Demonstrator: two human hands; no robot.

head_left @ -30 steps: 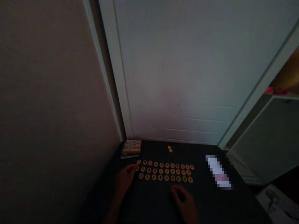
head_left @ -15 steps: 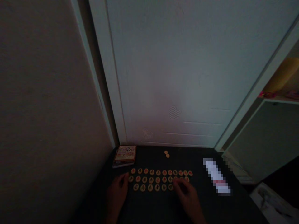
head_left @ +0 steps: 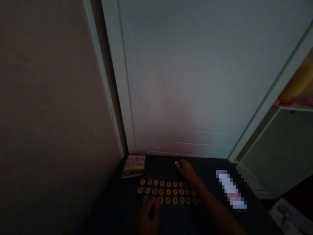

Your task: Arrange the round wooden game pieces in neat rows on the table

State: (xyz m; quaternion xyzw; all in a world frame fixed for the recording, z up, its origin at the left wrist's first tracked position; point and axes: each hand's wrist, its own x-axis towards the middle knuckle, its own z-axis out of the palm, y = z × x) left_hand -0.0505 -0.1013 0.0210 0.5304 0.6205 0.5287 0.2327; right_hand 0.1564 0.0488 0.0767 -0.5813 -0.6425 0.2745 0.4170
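Note:
The scene is very dark. Several round wooden game pieces (head_left: 168, 192) lie in three rows on a black table (head_left: 210, 182). My right hand (head_left: 186, 169) reaches over the rows to the far edge, fingers curled at two separate loose pieces (head_left: 176, 163) there; one is hidden under my fingers. My left hand (head_left: 149, 216) hovers at the near left end of the rows, fingers bent, with the tips close to the bottom row. Whether it holds a piece is unclear.
A small printed box (head_left: 134, 164) sits at the table's back left corner. A blurred white oblong (head_left: 231, 191) lies on the right. A white door (head_left: 195, 81) stands behind the table, a wall on the left, a shelf unit (head_left: 293, 107) on the right.
My right hand has left the right end of the rows and reached forward to the two loose pieces at the back. My left hand has slid right and nearer, below the bottom row.

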